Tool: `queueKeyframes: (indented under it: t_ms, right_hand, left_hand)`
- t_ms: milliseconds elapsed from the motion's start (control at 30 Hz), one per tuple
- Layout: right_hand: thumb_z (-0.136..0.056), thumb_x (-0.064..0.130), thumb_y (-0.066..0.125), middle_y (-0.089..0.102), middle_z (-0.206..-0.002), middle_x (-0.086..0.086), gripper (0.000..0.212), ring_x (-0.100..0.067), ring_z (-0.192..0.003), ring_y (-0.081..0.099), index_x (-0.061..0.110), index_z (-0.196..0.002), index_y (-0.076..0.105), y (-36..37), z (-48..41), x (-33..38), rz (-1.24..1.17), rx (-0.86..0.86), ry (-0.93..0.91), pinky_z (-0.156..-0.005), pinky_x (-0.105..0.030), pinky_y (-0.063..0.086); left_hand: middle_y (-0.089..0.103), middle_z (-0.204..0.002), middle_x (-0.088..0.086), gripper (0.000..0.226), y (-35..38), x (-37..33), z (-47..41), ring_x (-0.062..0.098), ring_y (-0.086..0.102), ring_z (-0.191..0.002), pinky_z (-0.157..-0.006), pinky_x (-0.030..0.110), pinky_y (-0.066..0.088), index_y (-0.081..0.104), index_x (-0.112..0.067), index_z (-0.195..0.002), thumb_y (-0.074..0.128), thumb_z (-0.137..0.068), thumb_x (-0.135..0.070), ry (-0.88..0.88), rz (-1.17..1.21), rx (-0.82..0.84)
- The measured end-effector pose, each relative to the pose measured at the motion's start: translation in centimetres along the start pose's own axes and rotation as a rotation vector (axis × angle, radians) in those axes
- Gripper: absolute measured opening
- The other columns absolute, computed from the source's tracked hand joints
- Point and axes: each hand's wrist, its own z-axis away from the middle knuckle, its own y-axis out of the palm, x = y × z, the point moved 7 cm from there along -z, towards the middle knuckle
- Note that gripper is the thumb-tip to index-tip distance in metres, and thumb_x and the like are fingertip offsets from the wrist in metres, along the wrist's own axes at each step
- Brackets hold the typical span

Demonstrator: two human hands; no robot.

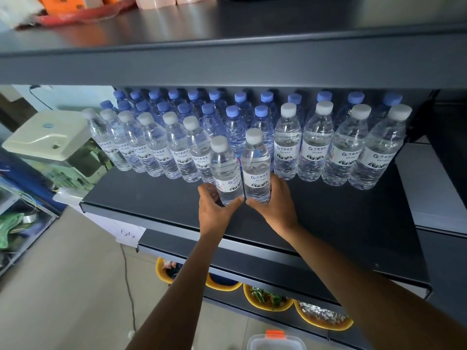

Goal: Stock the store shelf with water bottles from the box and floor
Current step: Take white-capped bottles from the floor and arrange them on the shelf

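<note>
Your left grip [214, 207] is wrapped round the lower body of one white-cap bottle [225, 170], and your right grip [276, 205] round a second bottle [256, 165]. Fingers are curled on both, thumbs almost meeting in front. The bottles are upright and touching side by side, apparently resting on the shelf [328, 218], though their bases are partly hidden. They sit just ahead of the white-cap row [156, 145]. You hold them low, probably to slide the pair without tipping. Right behind them the row has a gap, with blue-cap bottles [232, 114] showing through, likely the target slot. Push straight back and mind the neighbours either side. Yellow bowls [267, 299] sit on a lower level.
</note>
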Motion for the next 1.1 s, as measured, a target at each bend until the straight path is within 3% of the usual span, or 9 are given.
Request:
queueKeyframes:
  t_ms: [100, 167, 267, 367, 533, 733, 833, 967, 1100]
  right_hand:
    - [-0.071, 0.049, 0.087, 0.056, -0.127, -0.004, 0.088, -0.023, -0.124, 0.049, 0.023, -0.145, 0.047, 0.4, -0.3, 0.1, 0.089, -0.019, 0.02, -0.104, -0.039, 0.045]
    - [-0.072, 0.048, 0.086, 0.056, -0.13, -0.007, 0.091, -0.027, -0.125, 0.049, 0.02, -0.147, 0.044, 0.7, -0.4, 0.2, 0.14, -0.028, 0.033, -0.106, -0.043, 0.044]
    - [-0.072, 0.049, 0.085, 0.057, -0.135, -0.006, 0.089, -0.029, -0.126, 0.05, 0.017, -0.145, 0.046, 0.9, -0.6, 0.4, 0.207, -0.066, 0.075, -0.103, -0.044, 0.042]
    - [-0.072, 0.049, 0.084, 0.059, -0.134, -0.001, 0.081, -0.028, -0.128, 0.05, 0.019, -0.138, 0.048, 1.4, -0.8, 0.4, 0.255, -0.079, 0.115, -0.099, -0.043, 0.04]
    - [-0.073, 0.047, 0.084, 0.06, -0.135, 0.003, 0.076, -0.025, -0.13, 0.048, 0.021, -0.136, 0.05, 1.6, -1.1, 0.2, 0.271, -0.099, 0.14, -0.1, -0.043, 0.037]
    - [-0.075, 0.051, 0.081, 0.062, -0.135, 0.003, 0.071, -0.026, -0.131, 0.045, 0.021, -0.132, 0.05, 2.0, -2.0, 0.2, 0.311, -0.127, 0.177, -0.1, -0.044, 0.035]
    - [-0.074, 0.054, 0.081, 0.062, -0.133, 0.001, 0.073, -0.027, -0.13, 0.047, 0.02, -0.131, 0.05, 2.1, -2.1, 0.0, 0.3, -0.151, 0.187, -0.099, -0.044, 0.036]
    - [-0.074, 0.049, 0.082, 0.062, -0.134, -0.001, 0.072, -0.028, -0.129, 0.047, 0.017, -0.13, 0.05, 2.3, -2.2, -0.2, 0.289, -0.164, 0.181, -0.1, -0.045, 0.036]
    - [-0.075, 0.051, 0.081, 0.06, -0.138, -0.001, 0.074, -0.028, -0.131, 0.046, 0.018, -0.132, 0.049, 2.4, -2.2, -0.5, 0.304, -0.156, 0.166, -0.102, -0.046, 0.036]
  left_hand:
    - [0.058, -0.106, -0.007, 0.054, 0.0, -0.1, -0.3, 0.016, 0.053, -0.105, -0.09, 0.038, 0.051, 0.056, -0.025, -0.114, 0.084, -0.076, -0.051, 0.071, -0.143, -0.092]
    - [0.056, -0.102, -0.005, 0.054, 0.1, -0.1, -0.6, 0.018, 0.049, -0.103, -0.087, 0.038, 0.05, 0.061, -0.023, -0.122, 0.081, -0.08, -0.051, 0.078, -0.168, -0.133]
    - [0.058, -0.096, -0.002, 0.06, 0.1, 0.0, -1.0, 0.016, 0.046, -0.102, -0.082, 0.031, 0.044, 0.057, -0.025, -0.137, 0.077, -0.085, -0.047, 0.038, -0.145, -0.162]
    - [0.062, -0.089, 0.0, 0.055, 0.3, 0.0, -1.4, 0.014, 0.044, -0.101, -0.083, 0.032, 0.045, 0.056, -0.025, -0.134, 0.076, -0.087, -0.043, 0.001, -0.096, -0.191]
    - [0.064, -0.102, -0.006, 0.05, 1.2, -0.1, -2.1, 0.012, 0.044, -0.108, -0.083, 0.029, 0.042, 0.056, -0.024, -0.133, 0.07, -0.09, -0.047, -0.024, -0.134, -0.205]
    - [0.063, -0.105, -0.01, 0.048, 1.2, 0.2, -2.1, 0.013, 0.046, -0.107, -0.086, 0.036, 0.049, 0.054, -0.025, -0.13, 0.067, -0.091, -0.051, -0.01, -0.171, -0.23]
    - [0.06, -0.105, -0.012, 0.054, 1.5, 0.4, -2.5, 0.01, 0.044, -0.105, -0.086, 0.033, 0.045, 0.052, -0.028, -0.12, 0.072, -0.081, -0.06, -0.047, -0.174, -0.209]
    - [0.06, -0.1, -0.01, 0.045, 1.5, 0.5, -2.8, 0.012, 0.044, -0.1, -0.087, 0.037, 0.046, 0.051, -0.026, -0.108, 0.071, -0.083, -0.057, -0.044, -0.197, -0.234]
    - [0.061, -0.105, -0.01, 0.044, 1.5, 0.3, -2.8, 0.012, 0.044, -0.103, -0.087, 0.031, 0.042, 0.056, -0.024, -0.118, 0.069, -0.087, -0.053, -0.015, -0.203, -0.231]
